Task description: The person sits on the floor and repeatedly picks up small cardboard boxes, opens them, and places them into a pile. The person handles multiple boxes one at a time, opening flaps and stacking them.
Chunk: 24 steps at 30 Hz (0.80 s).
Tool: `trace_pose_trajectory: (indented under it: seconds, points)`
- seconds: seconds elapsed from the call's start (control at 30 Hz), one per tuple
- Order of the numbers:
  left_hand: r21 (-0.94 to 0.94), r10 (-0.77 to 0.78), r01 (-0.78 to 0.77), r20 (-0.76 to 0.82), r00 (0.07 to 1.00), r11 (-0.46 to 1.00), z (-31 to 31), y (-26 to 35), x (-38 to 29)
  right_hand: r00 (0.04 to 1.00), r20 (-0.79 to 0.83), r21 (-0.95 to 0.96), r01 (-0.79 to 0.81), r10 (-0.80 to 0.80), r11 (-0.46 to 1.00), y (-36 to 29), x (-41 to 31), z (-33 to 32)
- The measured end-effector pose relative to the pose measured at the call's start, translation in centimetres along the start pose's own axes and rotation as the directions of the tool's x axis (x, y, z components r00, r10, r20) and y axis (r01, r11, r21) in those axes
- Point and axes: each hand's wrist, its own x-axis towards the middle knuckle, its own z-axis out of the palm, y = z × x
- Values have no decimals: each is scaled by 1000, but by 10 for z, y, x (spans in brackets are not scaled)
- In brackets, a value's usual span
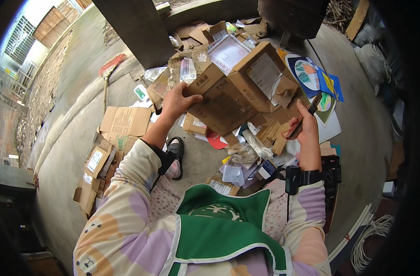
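Note:
My left hand (178, 103) grips the upper left edge of a brown cardboard box (222, 107), thumb over the front of its flap. The box is tilted, with dirt-stained panels and a printed label on one side. In my right hand (308, 126), at the right of the box, is a worn knife (301, 120) with a dark end pointing up and away; its exact kind is hard to make out. A torn, crumpled cardboard piece (285, 91) hangs at the box's right side, near the knife. What lies directly under the box is hidden.
Flattened cartons (125, 120) are stacked to my left. Plastic and paper scraps (248, 151) litter the floor ahead, with more cardboard (196, 34) behind. Colourful drawings (308, 74) lie right. A broom (110, 70), a dark pillar (134, 31) and coiled cable (372, 238) stand farther out.

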Motion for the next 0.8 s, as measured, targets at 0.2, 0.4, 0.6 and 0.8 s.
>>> trace_pose_trajectory:
  seconds: [0.2,0.4,0.6,0.8]
  points:
    - [-127,-29,42,104,994,991,16,-16,-4,998,-41,-44,41,-42,998,-8,-14,14]
    - [-63,-267,291,251,931,955,47,-37,-17,957,167,-35,247,-238,968,0,-62,48]
    - [166,-104,21,511,853,986,50,-43,-19,987,121,-88,117,-106,989,-18,-37,32]
    - [-267,466,-410,708,531,872,32,-13,-29,903,430,-144,81,-11,986,-6,-17,7]
